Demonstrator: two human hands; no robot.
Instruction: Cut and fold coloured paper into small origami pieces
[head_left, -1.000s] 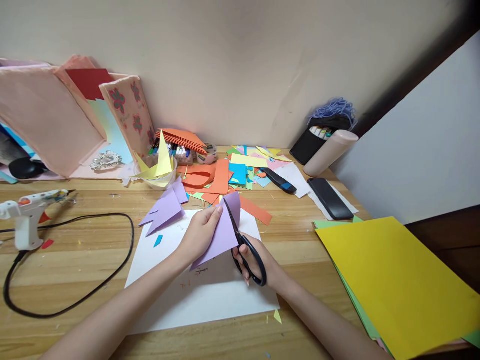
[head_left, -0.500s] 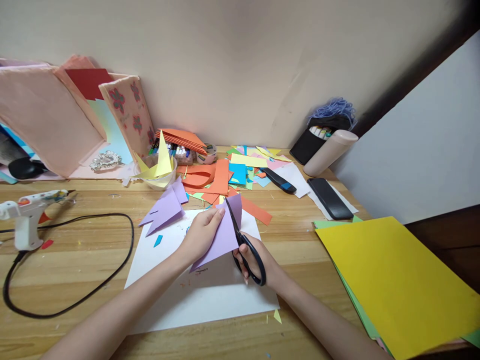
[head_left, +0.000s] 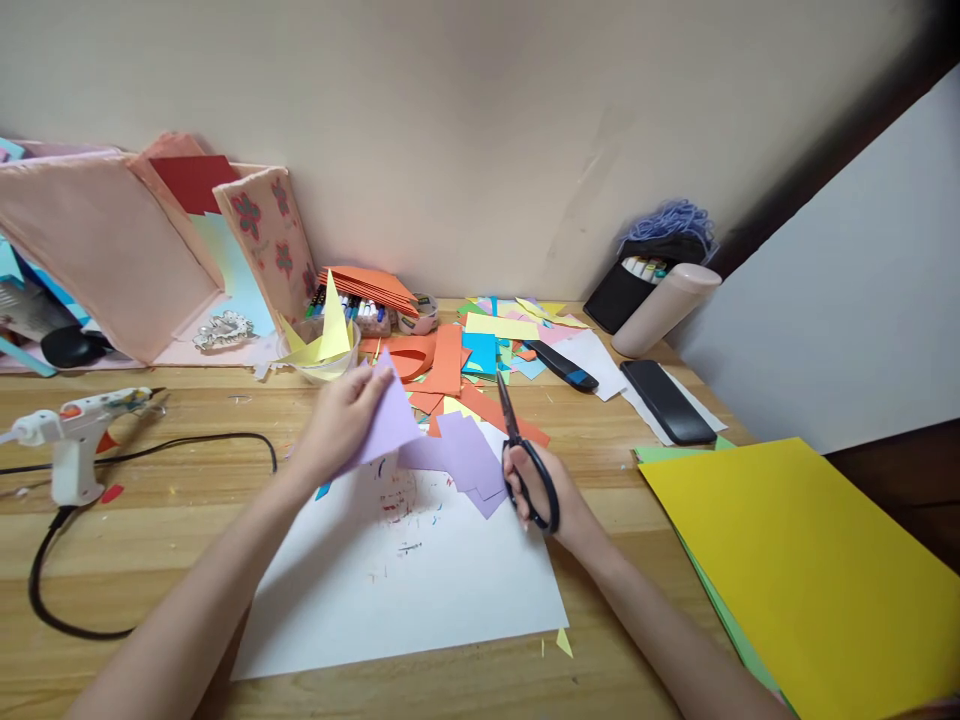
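Note:
A piece of purple paper (head_left: 390,425) is gripped between the thumb and fingers of my left hand (head_left: 339,420), above the left part of a white sheet (head_left: 442,590). My right hand (head_left: 551,490) holds black scissors (head_left: 517,440) by the handles. Their blades point away from me and look closed, apart from the paper. Between my hands, purple offcuts (head_left: 476,460) lie at the top of the white sheet, which bears small coloured marks. The left hand hides part of the purple paper's edge.
At left stand a white glue gun (head_left: 82,440) with a black cord and a pink folder (head_left: 90,250). Behind lie orange strips (head_left: 446,360), a utility knife (head_left: 562,366) and a bowl (head_left: 330,368) with yellow paper. Rightward are a black case (head_left: 667,402) and yellow sheets (head_left: 802,570).
The scissors have come away from the purple paper and moved right. My left hand has moved left and up with its piece, while purple offcuts now lie between the hands.

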